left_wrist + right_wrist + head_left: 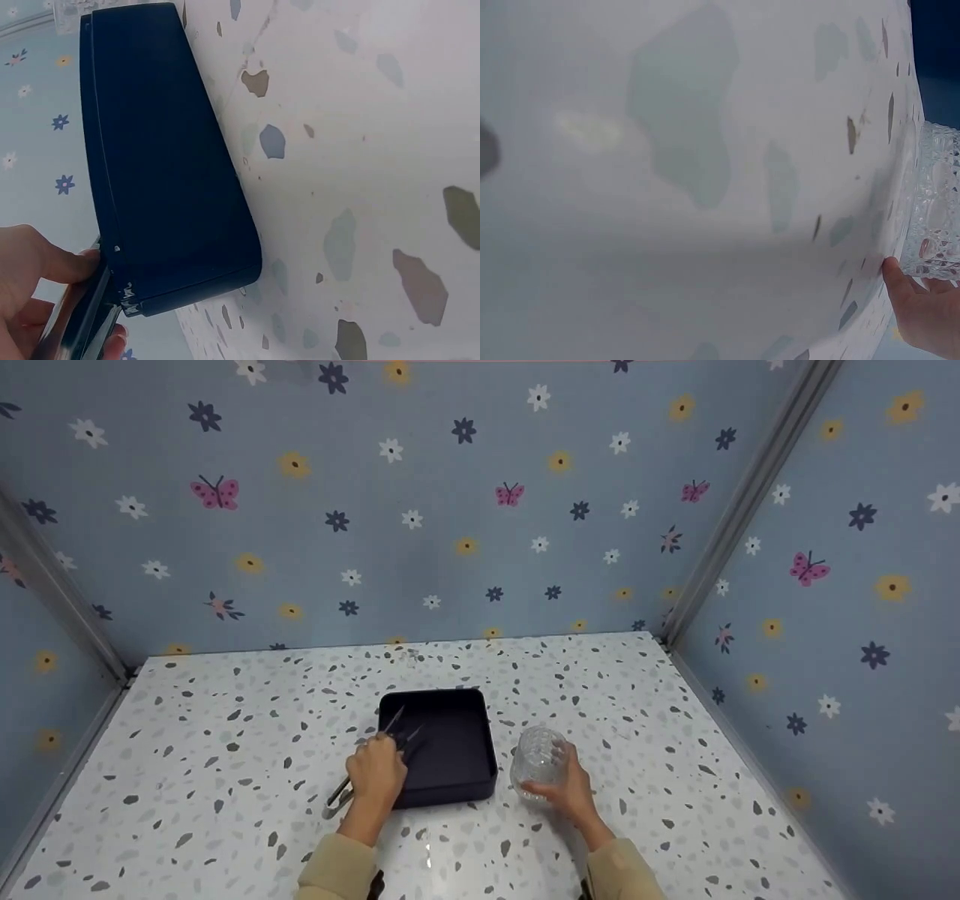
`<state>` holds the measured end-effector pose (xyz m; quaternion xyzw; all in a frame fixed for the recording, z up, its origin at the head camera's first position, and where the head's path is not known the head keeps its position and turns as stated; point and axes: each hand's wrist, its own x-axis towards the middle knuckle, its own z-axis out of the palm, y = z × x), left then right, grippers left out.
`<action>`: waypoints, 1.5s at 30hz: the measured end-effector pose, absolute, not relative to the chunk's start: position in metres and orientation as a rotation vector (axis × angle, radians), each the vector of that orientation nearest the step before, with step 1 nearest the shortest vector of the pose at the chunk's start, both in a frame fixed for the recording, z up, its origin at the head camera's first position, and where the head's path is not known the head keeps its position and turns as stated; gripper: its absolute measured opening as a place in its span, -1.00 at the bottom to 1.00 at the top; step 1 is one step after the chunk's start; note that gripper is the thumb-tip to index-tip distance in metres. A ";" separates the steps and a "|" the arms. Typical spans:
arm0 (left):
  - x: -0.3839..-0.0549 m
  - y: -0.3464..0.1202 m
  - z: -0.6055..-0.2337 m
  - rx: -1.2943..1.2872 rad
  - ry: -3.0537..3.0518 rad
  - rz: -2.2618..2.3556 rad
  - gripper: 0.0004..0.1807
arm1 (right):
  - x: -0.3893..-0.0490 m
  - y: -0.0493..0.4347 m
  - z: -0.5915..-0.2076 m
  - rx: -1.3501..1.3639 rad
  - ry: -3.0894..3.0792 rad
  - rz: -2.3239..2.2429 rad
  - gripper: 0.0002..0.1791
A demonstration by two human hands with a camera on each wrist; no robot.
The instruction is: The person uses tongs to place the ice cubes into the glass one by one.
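Tongs reach over the left edge of the black tray, gripped by the left hand, fingers curled. The right hand wraps its fingers around a clear glass right of the tray; too loose a hold could let it slip.

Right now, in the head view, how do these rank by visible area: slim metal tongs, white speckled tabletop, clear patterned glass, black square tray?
1. White speckled tabletop
2. Black square tray
3. Clear patterned glass
4. Slim metal tongs, partly hidden by the left hand
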<state>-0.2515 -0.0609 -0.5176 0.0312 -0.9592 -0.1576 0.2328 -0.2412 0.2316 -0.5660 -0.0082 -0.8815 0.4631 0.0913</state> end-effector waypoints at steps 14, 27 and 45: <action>-0.257 -0.060 -0.519 0.119 -2.657 -0.462 -0.72 | -0.241 0.232 -0.567 -0.034 -2.607 1.385 0.04; -0.257 -0.062 -0.518 0.069 -2.684 -0.451 -0.88 | -0.243 0.231 -0.567 -0.029 -2.598 1.414 0.03; -0.259 -0.065 -0.517 0.025 -2.691 -0.365 -0.90 | -0.242 0.230 -0.568 -0.037 -2.593 1.401 0.03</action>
